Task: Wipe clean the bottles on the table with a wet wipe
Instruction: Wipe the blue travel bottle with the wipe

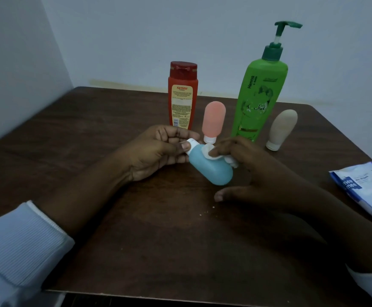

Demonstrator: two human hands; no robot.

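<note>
My left hand (158, 151) grips a small blue squeeze bottle (211, 168) by its white cap, holding it tilted over the middle of the dark wooden table (136, 240). My right hand (251, 169) presses a crumpled white wet wipe (214, 155) against the blue bottle's shoulder. Behind them stand a red shampoo bottle (181, 96), a pink squeeze bottle (213, 120) resting on its white cap, a tall green pump bottle (258, 98) and a beige squeeze bottle (281, 129), also cap down.
A blue and white pack of wet wipes (366, 191) lies at the table's right edge. White walls close in behind and to the left of the table. A few pale crumbs (207, 210) dot the wood near the hands.
</note>
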